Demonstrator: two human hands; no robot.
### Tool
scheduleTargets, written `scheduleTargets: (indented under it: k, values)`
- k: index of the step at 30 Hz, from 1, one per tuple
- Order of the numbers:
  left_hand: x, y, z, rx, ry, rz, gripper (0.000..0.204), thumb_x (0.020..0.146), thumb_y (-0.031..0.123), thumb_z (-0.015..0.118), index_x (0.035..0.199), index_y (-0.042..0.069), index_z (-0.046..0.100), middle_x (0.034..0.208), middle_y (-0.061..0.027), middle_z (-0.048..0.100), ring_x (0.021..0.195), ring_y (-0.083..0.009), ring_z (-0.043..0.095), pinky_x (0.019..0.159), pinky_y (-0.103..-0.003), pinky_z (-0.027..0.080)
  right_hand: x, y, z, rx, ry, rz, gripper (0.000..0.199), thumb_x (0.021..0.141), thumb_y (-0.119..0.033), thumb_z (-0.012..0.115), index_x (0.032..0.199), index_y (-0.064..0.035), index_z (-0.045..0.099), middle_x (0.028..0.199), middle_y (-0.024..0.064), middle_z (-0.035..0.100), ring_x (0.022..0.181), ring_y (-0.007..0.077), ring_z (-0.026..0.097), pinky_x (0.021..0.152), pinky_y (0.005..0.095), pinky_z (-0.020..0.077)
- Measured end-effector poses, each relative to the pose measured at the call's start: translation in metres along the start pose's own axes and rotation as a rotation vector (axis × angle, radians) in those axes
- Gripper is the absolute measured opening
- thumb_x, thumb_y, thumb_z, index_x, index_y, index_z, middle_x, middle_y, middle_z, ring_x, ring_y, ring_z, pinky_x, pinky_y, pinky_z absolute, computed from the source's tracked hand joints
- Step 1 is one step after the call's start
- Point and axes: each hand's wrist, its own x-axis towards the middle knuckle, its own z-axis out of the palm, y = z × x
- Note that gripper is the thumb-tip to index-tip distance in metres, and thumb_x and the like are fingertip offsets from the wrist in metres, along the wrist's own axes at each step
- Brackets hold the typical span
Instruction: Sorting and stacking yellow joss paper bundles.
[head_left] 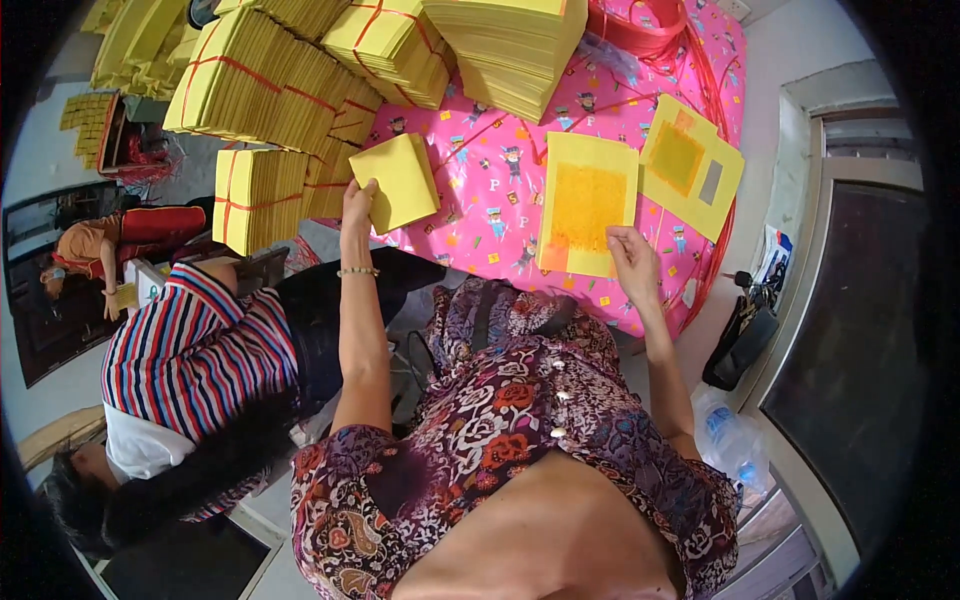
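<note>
At ten o'clock, left hand (pixel 360 204) gripped yellow papers (pixel 403 180); right hand (pixel 637 264) seemingly pinched orange-patched sheet (pixel 590 205); tugging risked tearing.

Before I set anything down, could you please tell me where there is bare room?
Pink cloth shows between the small stack at the left hand and the orange-marked sheet at the right hand. Tied yellow bundles crowd the far left.

Clear plastic (pixel 728 432), perhaps a bottle, near a dark panel (pixel 855 350).
</note>
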Motion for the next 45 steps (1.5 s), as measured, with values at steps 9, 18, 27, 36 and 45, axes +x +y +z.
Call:
scheduleTargets:
  k: [9,18,27,36,45]
  values:
    - [0.027,-0.012,-0.003,-0.034,-0.062,-0.052,0.021,0.092,0.006,0.052,0.113,0.002,0.055,0.104,-0.0073,0.063,0.089,-0.0183,0.06,0.08,-0.032,0.049,-0.009,-0.02,-0.005,-0.204,0.003,-0.077,0.018,0.089,-0.009,0.056,0.104,0.0002,0.06,0.093,0.0117,0.064,0.085,0.0205,0.064,0.072,0.0297,0.0498]
    - [0.055,-0.053,-0.013,0.278,0.021,0.078,0.02,0.089,0.011,0.06,0.106,0.0,0.06,0.095,-0.0058,0.064,0.082,-0.0151,0.06,0.071,-0.029,0.048,-0.013,-0.025,-0.012,-0.358,-0.051,-0.137,0.017,0.085,-0.009,0.06,0.1,-0.0001,0.06,0.093,0.0147,0.059,0.085,0.0287,0.062,0.072,0.0347,0.0495]
    - [0.015,-0.019,0.03,1.044,0.378,0.452,0.045,0.077,0.025,0.068,0.11,-0.004,0.055,0.101,-0.0257,0.059,0.093,-0.0409,0.058,0.08,-0.045,0.045,-0.017,-0.025,-0.019,-0.635,-0.211,-0.391,0.049,0.064,-0.018,0.079,0.104,-0.0048,0.056,0.101,0.0108,0.049,0.101,0.0298,0.049,0.085,0.0396,0.0443]
    - [-0.075,-0.017,0.116,0.655,-0.236,0.69,0.039,0.079,0.018,0.07,0.112,0.002,0.057,0.102,-0.0123,0.06,0.092,-0.023,0.058,0.079,-0.033,0.047,-0.015,-0.013,-0.015,-0.742,-0.196,-0.466,0.056,0.06,-0.013,0.079,0.109,-0.0065,0.053,0.103,0.0105,0.048,0.1,0.0297,0.048,0.083,0.0402,0.0445]
    - [-0.175,-0.035,0.177,0.766,-0.894,0.604,0.056,0.066,0.01,0.079,0.117,0.009,0.053,0.104,-0.009,0.047,0.095,-0.0239,0.051,0.081,-0.033,0.046,-0.008,-0.012,-0.029,-0.578,-0.256,-0.449,0.03,0.066,-0.015,0.076,0.091,-0.0071,0.064,0.096,0.0071,0.055,0.094,0.0255,0.056,0.078,0.0366,0.048]
